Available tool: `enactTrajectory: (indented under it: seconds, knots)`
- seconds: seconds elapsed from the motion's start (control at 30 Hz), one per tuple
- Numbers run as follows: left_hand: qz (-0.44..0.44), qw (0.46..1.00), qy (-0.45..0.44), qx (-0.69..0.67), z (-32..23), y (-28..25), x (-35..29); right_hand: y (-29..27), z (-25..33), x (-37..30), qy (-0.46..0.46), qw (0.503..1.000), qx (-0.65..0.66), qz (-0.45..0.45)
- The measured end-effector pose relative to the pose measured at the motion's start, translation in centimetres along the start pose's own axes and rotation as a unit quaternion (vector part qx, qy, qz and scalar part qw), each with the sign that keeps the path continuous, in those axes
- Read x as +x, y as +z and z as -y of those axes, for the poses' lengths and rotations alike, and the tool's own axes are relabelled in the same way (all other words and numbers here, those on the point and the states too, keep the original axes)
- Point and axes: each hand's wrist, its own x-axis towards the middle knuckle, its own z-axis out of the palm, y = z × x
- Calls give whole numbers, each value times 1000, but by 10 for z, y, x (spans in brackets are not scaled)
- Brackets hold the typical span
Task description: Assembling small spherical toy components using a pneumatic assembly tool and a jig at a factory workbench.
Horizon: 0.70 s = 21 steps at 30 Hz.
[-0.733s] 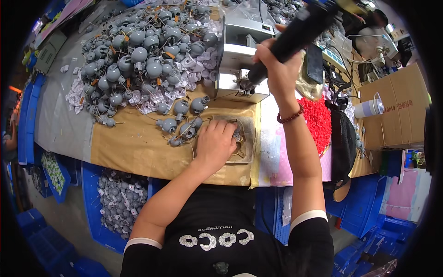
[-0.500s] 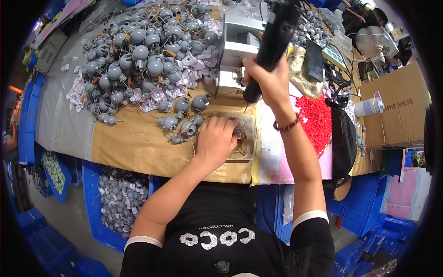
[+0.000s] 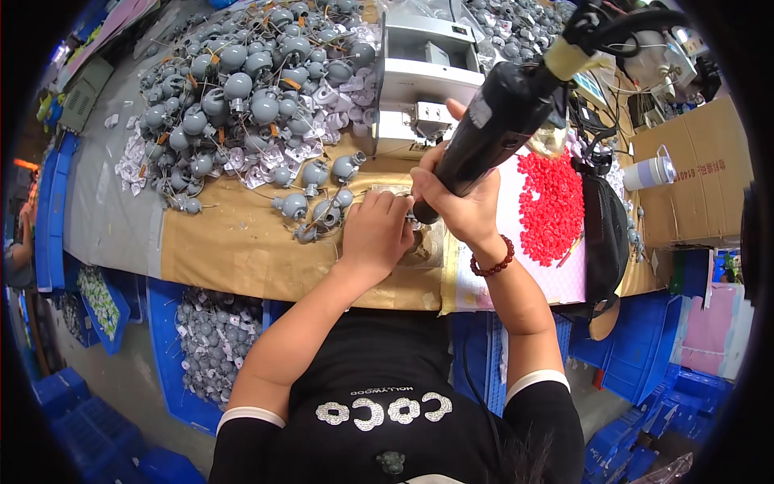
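Note:
My right hand [image 3: 469, 200] is wrapped round a black electric screwdriver [image 3: 498, 121] with a cable at its top. The tool leans, its lower end beside the fingertips of my left hand [image 3: 376, 232]. The fingers of my left hand are bent and pressed together over a small flat work base [image 3: 431, 248] on the table. What they grip is mostly hidden by the fingers and the tool; only a bit of grey shows. Left of that hand lie several grey ball-shaped parts [image 3: 315, 172] with thin wires.
A large heap of grey ball-shaped parts [image 3: 264, 105] and white pieces covers the table's far left. Behind my hands stands a white metal device [image 3: 427, 64]. Red small parts [image 3: 551, 210], a black bag [image 3: 605, 242], a white cup [image 3: 647, 172] and a cardboard box [image 3: 693, 173] are at the right.
My right hand has brought the screwdriver down and nearer, so its lower end is now beside my left fingertips. My left hand stays at the work base, shifted slightly.

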Motion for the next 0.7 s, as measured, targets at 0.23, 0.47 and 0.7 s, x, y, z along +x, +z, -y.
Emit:
enactTrajectory:
  seconds: [0.23, 0.47, 0.7]
  knots:
    - [-21, 1000, 15, -8, 1, 1, -1, 1, 1, -10, -4, 999, 42, -10]
    - [-43, 998, 49, -26, 6, 4, -4, -4, 37, 27, -72, 997, -17, 0]
    - [-4, 999, 32, -27, 0, -1, 2, -41, 32, 159, -294, 941, -71, -156]
